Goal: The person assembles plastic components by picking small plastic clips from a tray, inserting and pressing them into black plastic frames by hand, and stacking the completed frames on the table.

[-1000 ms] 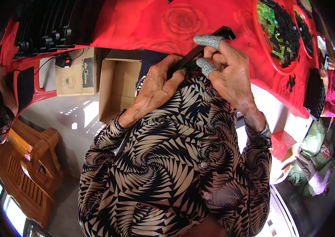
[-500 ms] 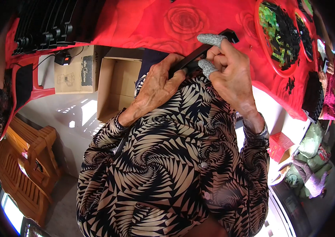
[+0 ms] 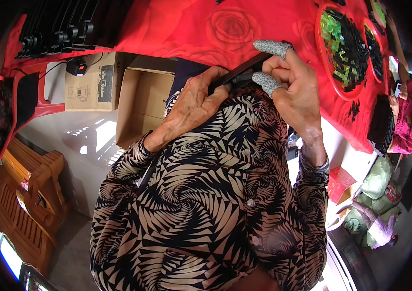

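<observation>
A long black plastic bar (image 3: 249,67) is held slantwise in front of my torso, over the near edge of the red cloth. Around its lower left end my left hand (image 3: 197,97) is closed, the thumb along its near side. My right hand (image 3: 295,89) is at the upper right part, its curled middle fingers against the bar. Grey knitted covers sit on its index finger (image 3: 271,47) and thumb (image 3: 266,83), which are spread apart on either side of the bar. Whether a small piece is among the curled fingers is hidden.
A red tray (image 3: 320,46) of green and black small pieces stands on the red tablecloth (image 3: 186,29) at right. Black long parts (image 3: 60,29) are stacked at far left. An open cardboard box (image 3: 140,104) and a closed carton (image 3: 89,87) are below. Another person (image 3: 405,121) is at the right edge.
My right hand has shifted slightly right and down along the bar, covering more of its far end. The left hand keeps its grip. The whole view has turned a little.
</observation>
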`<state>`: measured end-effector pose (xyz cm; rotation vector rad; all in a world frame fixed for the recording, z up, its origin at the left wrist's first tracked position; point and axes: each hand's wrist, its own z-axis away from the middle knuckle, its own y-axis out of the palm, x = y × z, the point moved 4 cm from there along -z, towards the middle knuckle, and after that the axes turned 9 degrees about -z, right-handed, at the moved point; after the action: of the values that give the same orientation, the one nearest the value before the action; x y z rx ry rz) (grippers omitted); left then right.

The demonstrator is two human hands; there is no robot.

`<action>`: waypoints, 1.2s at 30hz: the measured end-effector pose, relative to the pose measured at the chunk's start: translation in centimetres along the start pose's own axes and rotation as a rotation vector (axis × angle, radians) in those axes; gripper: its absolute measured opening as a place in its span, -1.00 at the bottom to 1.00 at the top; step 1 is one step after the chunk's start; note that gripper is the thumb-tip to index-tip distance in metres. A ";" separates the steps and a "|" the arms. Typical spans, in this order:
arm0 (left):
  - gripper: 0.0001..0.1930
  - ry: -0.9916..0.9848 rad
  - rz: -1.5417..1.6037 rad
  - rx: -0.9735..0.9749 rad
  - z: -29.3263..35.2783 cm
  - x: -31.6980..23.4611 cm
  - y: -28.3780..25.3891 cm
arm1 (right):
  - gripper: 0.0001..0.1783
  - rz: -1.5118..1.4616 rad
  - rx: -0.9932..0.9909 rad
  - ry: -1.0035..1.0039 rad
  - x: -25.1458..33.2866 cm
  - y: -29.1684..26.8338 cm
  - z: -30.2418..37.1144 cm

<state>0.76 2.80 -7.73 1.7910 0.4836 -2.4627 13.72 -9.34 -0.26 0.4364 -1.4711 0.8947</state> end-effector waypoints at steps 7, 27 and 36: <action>-0.68 -0.104 0.026 0.104 0.1 -0.2 -0.1 | -0.31 0.138 0.132 -0.094 0.0 0.5 -0.1; -0.78 0.090 -0.243 -0.094 0.1 -1.2 0.5 | -0.25 0.296 -0.021 -0.232 0.3 1.7 0.8; -0.77 0.064 -0.322 -0.131 0.1 -1.2 0.5 | -0.41 0.239 -0.086 -0.187 -0.6 0.9 1.6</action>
<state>1.17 2.11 -6.68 1.8700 0.9852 -2.5011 12.02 -10.13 -0.92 0.2893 -1.7535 0.9949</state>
